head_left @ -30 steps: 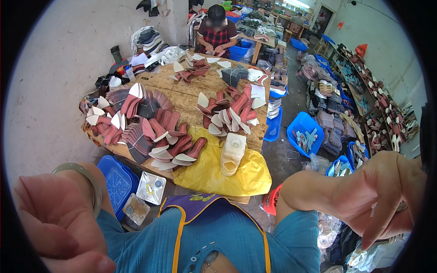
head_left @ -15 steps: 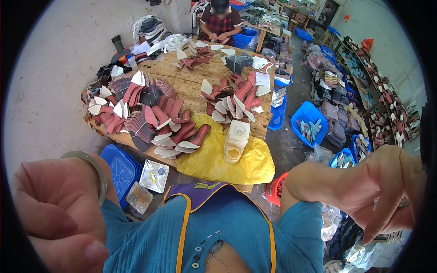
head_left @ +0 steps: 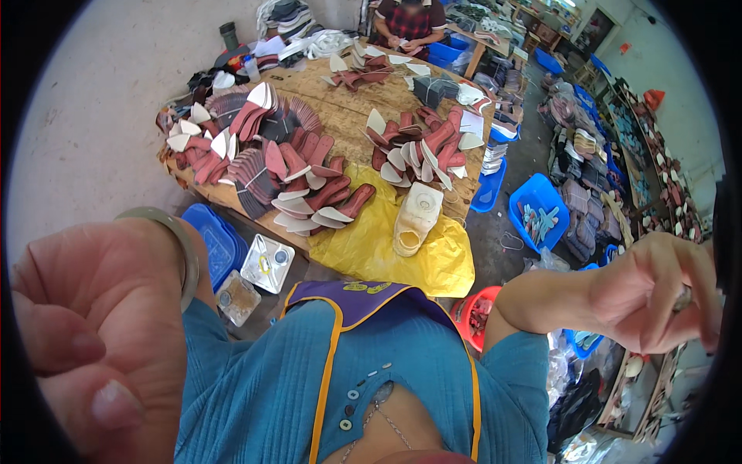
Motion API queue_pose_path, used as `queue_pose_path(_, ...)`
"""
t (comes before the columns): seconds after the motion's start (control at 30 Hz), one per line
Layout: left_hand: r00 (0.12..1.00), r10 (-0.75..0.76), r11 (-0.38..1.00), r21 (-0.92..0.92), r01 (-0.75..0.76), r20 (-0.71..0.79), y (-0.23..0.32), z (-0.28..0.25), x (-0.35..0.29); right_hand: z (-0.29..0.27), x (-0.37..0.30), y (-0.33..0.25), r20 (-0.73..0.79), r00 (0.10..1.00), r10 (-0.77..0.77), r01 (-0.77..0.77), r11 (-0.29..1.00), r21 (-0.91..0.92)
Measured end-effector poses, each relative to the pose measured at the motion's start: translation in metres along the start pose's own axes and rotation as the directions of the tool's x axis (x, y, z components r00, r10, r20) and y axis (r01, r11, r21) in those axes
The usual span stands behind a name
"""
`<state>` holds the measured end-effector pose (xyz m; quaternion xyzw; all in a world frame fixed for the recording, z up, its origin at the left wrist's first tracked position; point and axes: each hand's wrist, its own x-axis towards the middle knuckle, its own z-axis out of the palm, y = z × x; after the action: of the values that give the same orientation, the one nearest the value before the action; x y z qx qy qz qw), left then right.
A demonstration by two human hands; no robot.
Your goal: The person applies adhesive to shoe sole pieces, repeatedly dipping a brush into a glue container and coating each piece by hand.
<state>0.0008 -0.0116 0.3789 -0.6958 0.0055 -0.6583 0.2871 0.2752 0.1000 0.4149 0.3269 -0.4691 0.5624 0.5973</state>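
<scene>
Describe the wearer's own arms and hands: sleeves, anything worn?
Both hands bare, no gloves. The left hand has a pale grey-green bangle at the wrist. Teal ribbed sleeves end near the elbows, forearms bare. The right hand shows no wristwear; any ring is too blurred to tell.

Two clear, square packages point(head_left: 267, 263) with small coloured contents are seen at about nine o'clock of centre, beside a blue lidded box point(head_left: 216, 240). No labels, signs or screens are discernible.
</scene>
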Motion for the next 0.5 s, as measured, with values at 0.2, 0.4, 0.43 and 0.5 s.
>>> queue_pose_path(0.2,1.0,-0.013,0.996,0.09,0.014,-0.011,-0.001,0.008,-0.003,-0.068,-0.059,-0.012,-0.279,0.956,0.084,-0.104,0.993,-0.058)
queue_pose_path(0.4,0.543,-0.756,0.64,0.584,0.499,0.364,0.034,-0.036,-0.141,-0.143,-0.192,0.009,-0.862,0.45,0.234,-0.76,0.607,-0.232)
queue_pose_path(0.43,0.404,-0.885,0.459,0.578,0.675,0.231,0.049,-0.037,-0.163,-0.153,-0.22,0.008,-0.905,0.38,0.191,-0.832,0.498,-0.244)
queue_pose_path(0.5,0.255,-0.965,0.243,0.548,0.8,0.056,0.077,-0.034,-0.206,-0.165,-0.261,0.0,-0.939,0.288,0.19,-0.901,0.385,-0.198)
